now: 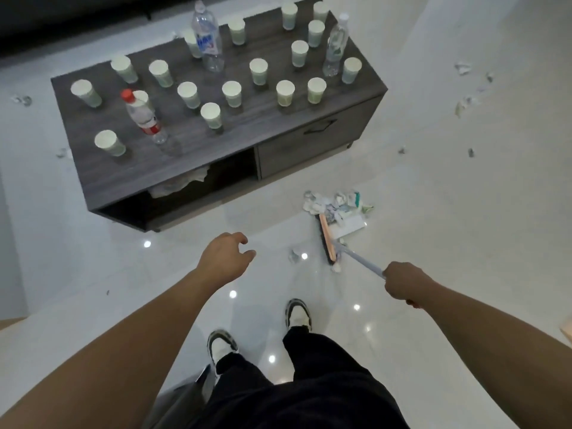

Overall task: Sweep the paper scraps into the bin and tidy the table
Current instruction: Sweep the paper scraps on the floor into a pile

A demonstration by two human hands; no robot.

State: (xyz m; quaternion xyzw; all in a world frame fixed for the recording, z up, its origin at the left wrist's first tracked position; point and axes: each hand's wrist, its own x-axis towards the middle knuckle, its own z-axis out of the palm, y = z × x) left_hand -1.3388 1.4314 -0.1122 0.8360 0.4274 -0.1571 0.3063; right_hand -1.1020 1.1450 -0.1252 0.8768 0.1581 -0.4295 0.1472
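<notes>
My right hand (402, 283) grips the pale handle of a broom (328, 238), whose brush head rests on the white floor in front of the table's drawer. A heap of paper scraps (335, 202) lies just beyond the brush head. One small scrap (293, 254) sits left of the brush. More scraps (464, 102) are scattered on the floor at the right, and a few lie at the left (23, 100). My left hand (227, 258) hovers over the floor with fingers loosely apart, holding nothing. A dark bin edge (185, 394) shows by my left foot.
The low grey wooden table (247, 131) carries several paper cups (210, 114) and three plastic bottles, one red-capped (142, 116). Its open shelf holds a crumpled cloth or bag (179, 184); a drawer is at the right. My feet (297, 314) stand near the broom.
</notes>
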